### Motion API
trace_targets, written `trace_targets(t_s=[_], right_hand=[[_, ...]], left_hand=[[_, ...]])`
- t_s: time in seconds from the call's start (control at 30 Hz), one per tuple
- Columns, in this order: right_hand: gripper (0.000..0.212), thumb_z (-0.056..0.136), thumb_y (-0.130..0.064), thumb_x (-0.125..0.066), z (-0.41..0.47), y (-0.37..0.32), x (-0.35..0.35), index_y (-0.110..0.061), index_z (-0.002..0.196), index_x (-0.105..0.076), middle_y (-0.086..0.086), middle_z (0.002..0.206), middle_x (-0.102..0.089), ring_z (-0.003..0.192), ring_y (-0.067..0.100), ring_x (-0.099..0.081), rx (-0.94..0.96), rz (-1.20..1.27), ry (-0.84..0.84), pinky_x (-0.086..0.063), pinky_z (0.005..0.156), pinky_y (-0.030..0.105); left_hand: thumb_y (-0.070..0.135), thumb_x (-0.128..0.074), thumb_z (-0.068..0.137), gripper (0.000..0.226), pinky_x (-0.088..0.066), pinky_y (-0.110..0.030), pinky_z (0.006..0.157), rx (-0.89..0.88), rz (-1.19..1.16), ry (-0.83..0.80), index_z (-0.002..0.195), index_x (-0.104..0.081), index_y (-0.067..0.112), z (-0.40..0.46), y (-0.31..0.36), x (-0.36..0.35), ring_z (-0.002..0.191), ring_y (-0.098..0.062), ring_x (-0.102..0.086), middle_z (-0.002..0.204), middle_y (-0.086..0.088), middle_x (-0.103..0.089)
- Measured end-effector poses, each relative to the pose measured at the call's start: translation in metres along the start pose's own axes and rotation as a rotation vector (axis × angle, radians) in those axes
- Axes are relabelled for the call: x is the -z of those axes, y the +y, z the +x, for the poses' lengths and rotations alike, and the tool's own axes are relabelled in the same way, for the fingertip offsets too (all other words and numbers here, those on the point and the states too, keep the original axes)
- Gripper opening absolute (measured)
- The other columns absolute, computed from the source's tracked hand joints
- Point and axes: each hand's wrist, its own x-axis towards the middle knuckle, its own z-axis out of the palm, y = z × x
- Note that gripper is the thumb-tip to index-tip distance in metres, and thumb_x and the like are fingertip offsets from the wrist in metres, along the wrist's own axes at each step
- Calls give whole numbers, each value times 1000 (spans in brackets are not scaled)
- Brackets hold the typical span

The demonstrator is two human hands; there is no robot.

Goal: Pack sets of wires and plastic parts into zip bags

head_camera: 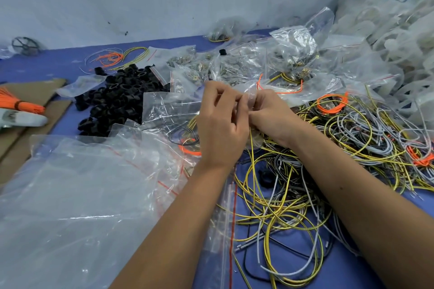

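Observation:
My left hand (220, 122) and my right hand (267, 115) meet at the middle of the table, and both pinch the edge of a small clear zip bag (249, 96) that holds an orange wire (277, 90). A yellow wire (252, 148) hangs down from between my hands. A tangle of yellow, grey, black and orange wires (340, 143) covers the table to the right. A heap of black plastic rings (117, 101) lies to the left of my hands.
Large clear bags (70, 206) with red zip lines spread over the near left. Filled small bags (270, 61) pile up behind my hands. White plastic parts in bags (399, 30) rise at the right. An orange wire bundle (21, 105) rests on cardboard (35, 91) at the left.

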Motion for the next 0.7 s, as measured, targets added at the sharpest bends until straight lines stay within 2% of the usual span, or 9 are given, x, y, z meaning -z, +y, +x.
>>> trace_targets(t_s=[0.07, 0.17, 0.23, 0.27, 0.33, 0.43, 0.53, 0.6, 0.7], right_hand=[[23, 78, -6, -72, 2, 1, 3, 15, 85, -67, 20, 76, -58, 70, 24, -49, 15, 61, 42, -39, 58, 28], [9, 89, 8, -66, 2, 0, 4, 8, 97, -71, 27, 95, -61, 90, 35, -51, 2, 187, -22, -42, 75, 39], [9, 91, 5, -63, 2, 2, 4, 6, 96, -71, 24, 97, -60, 93, 35, -49, -48, 212, -86, -39, 72, 37], [13, 89, -1, -65, 2, 2, 3, 3, 97, -73, 22, 96, -63, 91, 33, -52, -82, 239, -117, -41, 71, 35], [22, 83, -8, -62, 2, 4, 5, -10, 95, -81, 10, 94, -73, 87, 24, -67, -158, 351, -194, -54, 74, 32], [25, 86, -5, -62, 1, 3, 5, -14, 97, -83, 1, 97, -78, 90, 11, -74, -154, 495, -260, -58, 84, 25], [30, 90, -13, -56, 1, 2, 1, -6, 114, -73, 5, 99, -77, 88, 14, -74, -198, 528, -231, -61, 75, 26], [30, 98, -8, -52, 2, 1, 1, 3, 123, -64, 10, 96, -72, 79, 17, -70, -256, 470, -202, -60, 65, 28], [25, 102, 4, -47, 1, -2, 0, 1, 115, -68, 14, 96, -72, 78, 17, -70, -192, 343, -137, -61, 68, 26]], left_hand=[[5, -67, 95, 14, -35, -9, 71, -19, 0, -11, 83, -64, 0, 0, 0, -1, 74, -11, -46, 92, -12, -53], [5, -67, 96, 14, -34, -10, 70, -50, 20, -19, 84, -65, -1, 0, 1, -2, 75, -9, -43, 93, -12, -54], [6, -66, 97, 15, -36, -15, 68, -67, 32, -18, 84, -65, -1, -1, 1, -3, 74, -11, -43, 94, -13, -54], [7, -65, 98, 15, -38, -20, 65, -76, 34, -12, 84, -65, 0, -1, 1, -3, 73, -14, -44, 95, -13, -54], [9, -64, 98, 16, -41, -26, 61, -92, 28, 6, 85, -65, 1, -2, 2, -3, 70, -16, -46, 96, -13, -55], [11, -65, 98, 16, -39, -25, 60, -81, 44, 20, 85, -66, 2, -3, 4, -5, 67, -16, -47, 96, -12, -55], [11, -65, 98, 15, -39, -22, 63, 8, 23, 39, 87, -67, 1, -3, 2, -7, 67, -14, -49, 97, -12, -56], [12, -64, 99, 15, -39, -18, 64, 112, 2, 57, 87, -67, 3, -2, -2, -7, 65, -13, -49, 98, -11, -56], [11, -64, 97, 14, -38, -17, 65, 311, 15, 103, 84, -64, 6, 1, -9, -8, 65, -10, -48, 95, -8, -58]])
